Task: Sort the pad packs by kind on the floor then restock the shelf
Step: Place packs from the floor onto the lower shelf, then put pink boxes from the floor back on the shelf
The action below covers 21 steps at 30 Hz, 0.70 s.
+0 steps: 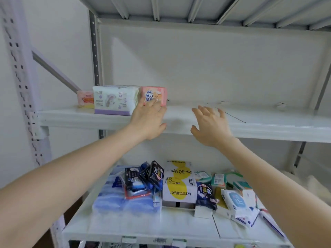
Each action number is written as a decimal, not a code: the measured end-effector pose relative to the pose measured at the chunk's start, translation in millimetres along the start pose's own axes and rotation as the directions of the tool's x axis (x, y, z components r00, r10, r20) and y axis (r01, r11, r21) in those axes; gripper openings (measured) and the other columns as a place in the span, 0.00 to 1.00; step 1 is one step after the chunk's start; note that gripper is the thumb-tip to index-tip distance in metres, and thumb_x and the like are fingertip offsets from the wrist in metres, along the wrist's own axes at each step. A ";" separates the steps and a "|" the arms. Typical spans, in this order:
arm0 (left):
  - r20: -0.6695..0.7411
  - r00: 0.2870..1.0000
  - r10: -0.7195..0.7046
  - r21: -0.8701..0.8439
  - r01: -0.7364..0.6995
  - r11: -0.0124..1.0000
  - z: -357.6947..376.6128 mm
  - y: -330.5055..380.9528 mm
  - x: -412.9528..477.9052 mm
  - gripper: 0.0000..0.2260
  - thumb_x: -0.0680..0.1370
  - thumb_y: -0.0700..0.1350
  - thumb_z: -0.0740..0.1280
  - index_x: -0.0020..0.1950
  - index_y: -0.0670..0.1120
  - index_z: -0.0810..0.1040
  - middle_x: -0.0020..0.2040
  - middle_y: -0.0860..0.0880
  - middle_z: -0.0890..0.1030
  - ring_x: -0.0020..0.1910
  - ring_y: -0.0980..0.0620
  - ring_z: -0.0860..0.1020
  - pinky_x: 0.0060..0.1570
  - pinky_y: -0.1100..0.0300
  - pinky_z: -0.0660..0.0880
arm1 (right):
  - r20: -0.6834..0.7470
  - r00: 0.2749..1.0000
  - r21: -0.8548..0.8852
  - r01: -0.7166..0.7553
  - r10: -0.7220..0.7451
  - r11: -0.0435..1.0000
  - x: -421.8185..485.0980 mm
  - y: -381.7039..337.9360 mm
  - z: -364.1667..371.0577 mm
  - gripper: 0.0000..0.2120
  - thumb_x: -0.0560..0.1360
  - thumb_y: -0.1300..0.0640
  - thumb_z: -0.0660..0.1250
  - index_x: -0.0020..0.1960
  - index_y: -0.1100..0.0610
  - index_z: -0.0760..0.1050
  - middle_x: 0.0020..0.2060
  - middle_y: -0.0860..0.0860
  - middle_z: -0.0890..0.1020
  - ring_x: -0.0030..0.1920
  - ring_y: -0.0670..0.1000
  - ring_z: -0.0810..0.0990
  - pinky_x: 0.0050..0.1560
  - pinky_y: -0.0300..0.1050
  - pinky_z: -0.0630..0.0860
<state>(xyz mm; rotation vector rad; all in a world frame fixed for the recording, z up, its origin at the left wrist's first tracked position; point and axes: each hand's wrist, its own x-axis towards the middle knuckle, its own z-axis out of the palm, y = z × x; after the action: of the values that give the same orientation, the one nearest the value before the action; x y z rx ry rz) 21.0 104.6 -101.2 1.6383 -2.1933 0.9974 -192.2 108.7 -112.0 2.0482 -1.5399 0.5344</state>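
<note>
White metal upper shelf (268, 122) carries three pad packs side by side at its left end: a small pink-and-yellow pack (85, 99), a large white-and-purple pack (114, 101) and a pink pack (160, 93). Left hand (146, 120) rests straight fingers against the pink pack's front; right hand (211, 126) is spread wide over the shelf's front edge, holding nothing. Lower shelf (161, 228) holds mixed blue, dark and green packs around a white-and-yellow carton (179, 183).
</note>
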 end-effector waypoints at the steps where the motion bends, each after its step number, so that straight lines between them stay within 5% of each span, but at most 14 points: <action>1: -0.010 1.000 -0.005 -0.013 0.005 1.000 0.1 9.0 -12.0 0.26 0.80 0.58 0.56 0.74 0.46 0.62 0.76 0.44 0.62 0.77 0.46 0.56 0.74 0.43 0.47 | 0.000 1.000 0.001 -0.004 0.004 1.000 -14.6 1.1 -0.5 0.25 0.78 0.48 0.57 0.73 0.55 0.60 0.74 0.54 0.64 0.74 0.54 0.59 0.72 0.61 0.52; 12: -0.051 0.998 -0.031 -0.145 0.023 0.989 20.1 113.3 -157.8 0.26 0.79 0.56 0.59 0.74 0.44 0.65 0.75 0.41 0.64 0.76 0.43 0.60 0.73 0.41 0.53 | 0.083 0.993 0.002 -0.078 0.078 0.997 -200.9 1.2 23.2 0.27 0.78 0.48 0.59 0.74 0.56 0.60 0.76 0.56 0.61 0.76 0.55 0.56 0.73 0.63 0.50; 21: 0.236 0.971 -0.024 -0.281 0.092 0.955 68.7 235.0 -286.0 0.28 0.80 0.55 0.57 0.77 0.45 0.59 0.78 0.43 0.58 0.78 0.44 0.53 0.75 0.42 0.44 | 0.312 0.934 0.000 -0.185 0.175 0.983 -352.3 -3.2 82.3 0.30 0.78 0.47 0.58 0.76 0.55 0.55 0.78 0.55 0.55 0.78 0.54 0.52 0.74 0.64 0.47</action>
<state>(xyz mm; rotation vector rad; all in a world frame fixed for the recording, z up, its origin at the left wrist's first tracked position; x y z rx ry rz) -79.1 311.7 -399.2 1.7362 -2.2862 0.4574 -286.3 325.3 -386.1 2.1019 -1.9274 0.3104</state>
